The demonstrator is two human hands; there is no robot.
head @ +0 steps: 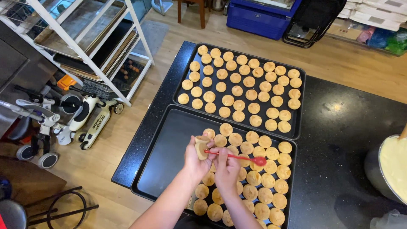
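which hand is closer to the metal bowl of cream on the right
Right. The right hand, holding the red spoon, sits left of the bowl; the left hand, holding a small pastry, is farther left.

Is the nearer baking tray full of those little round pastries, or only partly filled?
Partly filled. The near tray has round pastries covering its right side, while its left part is bare dark metal. The far tray is covered throughout.

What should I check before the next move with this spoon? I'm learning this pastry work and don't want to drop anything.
1. Left hand grip on the split puff: ok, held.
2. Right hand grip on the red spoon: ok.
3. Spoon bowl loaded: cannot tell.
4. Bowl of cream within view: ok, at the right edge.
5. Near tray has bare room: ok, left part.
6. Far tray: full.
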